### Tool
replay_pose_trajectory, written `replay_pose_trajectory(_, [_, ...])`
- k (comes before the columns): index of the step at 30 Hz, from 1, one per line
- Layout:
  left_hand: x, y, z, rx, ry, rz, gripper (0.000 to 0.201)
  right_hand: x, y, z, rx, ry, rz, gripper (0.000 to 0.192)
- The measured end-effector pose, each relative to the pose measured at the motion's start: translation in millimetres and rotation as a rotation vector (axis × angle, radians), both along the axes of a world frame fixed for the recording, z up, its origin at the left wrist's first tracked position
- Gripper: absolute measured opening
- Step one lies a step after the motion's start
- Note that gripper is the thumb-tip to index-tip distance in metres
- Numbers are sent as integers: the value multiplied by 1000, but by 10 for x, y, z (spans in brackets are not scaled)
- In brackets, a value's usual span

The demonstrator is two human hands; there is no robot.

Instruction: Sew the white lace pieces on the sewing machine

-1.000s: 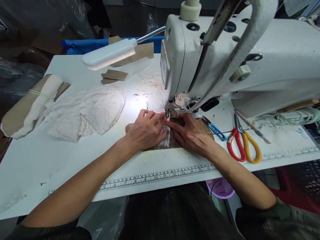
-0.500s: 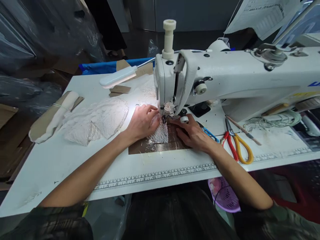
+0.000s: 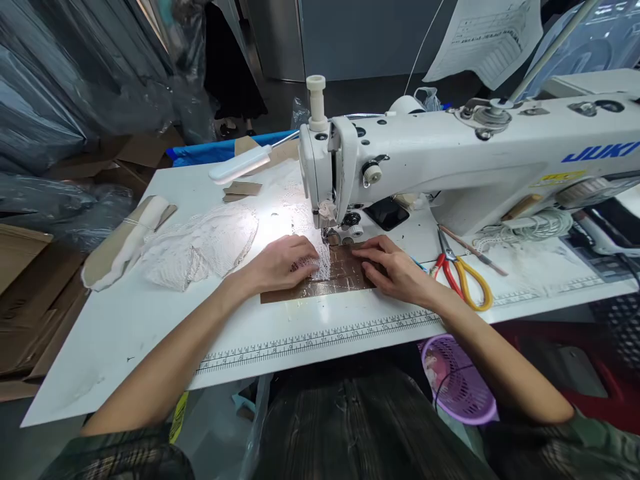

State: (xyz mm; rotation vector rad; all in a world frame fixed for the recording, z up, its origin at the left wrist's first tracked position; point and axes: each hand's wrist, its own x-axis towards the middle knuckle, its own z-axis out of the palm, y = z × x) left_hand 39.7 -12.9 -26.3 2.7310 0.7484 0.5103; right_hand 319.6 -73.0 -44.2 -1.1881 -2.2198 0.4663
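Centre of frame: lace strip lying on brown plate, just below needle area of sewing machine. Left hand flat, fingers spread, pressing lace down, not pinching. Right hand also open & flat on plate, just right of lace. Best approach, prob.: keep both palms light, fingertips clear of needle, feed lace straight w/ even tension. Scissors right of centre, spare lace pile left of centre, on table.

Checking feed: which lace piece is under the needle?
The narrow lace strip between both hands on the brown plate; the lace pile lies apart, left.
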Motion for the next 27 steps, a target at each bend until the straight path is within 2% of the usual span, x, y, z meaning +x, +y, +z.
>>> replay_pose_trajectory(2, [0, -53, -42, -74, -43, -30, 23, -49, 11, 7, -16, 7, 31, 35])
replay_pose_trajectory(4, [14, -75, -90, -96, -76, 1, 22, -112, 41, 27, -34, 7, 74, 34])
replay_pose_trajectory(9, [50, -114, -137, -58, -99, 57, 22, -313, 170, 78, -82, -26, 262, 41])
replay_pose_trajectory(10, [53, -124, -136, -34, -111, 67, 22, -359, 194, 80, -83, -38, 277, 37])
replay_pose_trajectory(12, [55, -138, -134, 27, -136, 66, 20, -438, 230, 74, -83, -70, 266, 20])
replay_pose_trajectory(14, [59, -145, -138, 101, -152, 35, 19, -487, 248, 64, -84, -78, 247, 14])
replay_pose_trajectory(17, [71, -151, -142, 179, -178, 6, 14, -486, 248, 56, -76, -32, 191, 16])
replay_pose_trajectory(20, [74, -157, -123, 166, -276, 77, 13, -439, 230, 41, -26, -84, 99, 24])
replay_pose_trajectory(23, [68, -155, -99, 166, -349, 127, 10, -408, 208, 11, 44, -188, 146, 30])
replay_pose_trajectory(27, [77, -136, -112, 214, -293, 47, 7, -395, 159, -11, 65, -223, 205, 34])
